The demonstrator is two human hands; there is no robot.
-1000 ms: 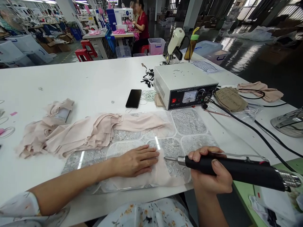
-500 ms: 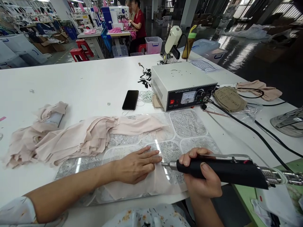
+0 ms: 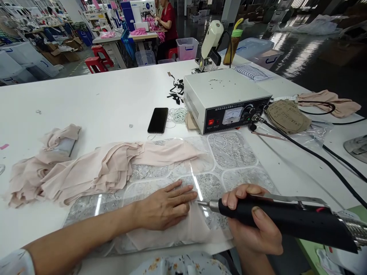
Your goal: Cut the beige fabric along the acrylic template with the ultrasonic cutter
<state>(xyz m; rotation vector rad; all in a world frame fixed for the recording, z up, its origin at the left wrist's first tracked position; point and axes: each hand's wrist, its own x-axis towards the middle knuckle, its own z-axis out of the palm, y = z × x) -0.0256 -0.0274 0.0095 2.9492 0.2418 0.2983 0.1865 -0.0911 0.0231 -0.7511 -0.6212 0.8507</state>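
White table [image 3: 120,101] in a sewing workshop; black handheld tool [image 3: 282,221] at a pale pink fabric piece [image 3: 174,236].

A patterned mat [image 3: 232,152] lies on the table, below a grey control box [image 3: 226,93] and a phone [image 3: 158,120]; behind, a co-worker in red [image 3: 168,21] sits by a sewing machine [image 3: 140,15]. Left hand [image 3: 169,206]: flat, palm down, fingers slightly spread, resting on the fabric piece, which lies on the mat's near edge. Right hand [image 3: 254,221]: wrapped around the tool, its metal tip just beside the left fingertips; tip contact with the fabric cannot be told from here.
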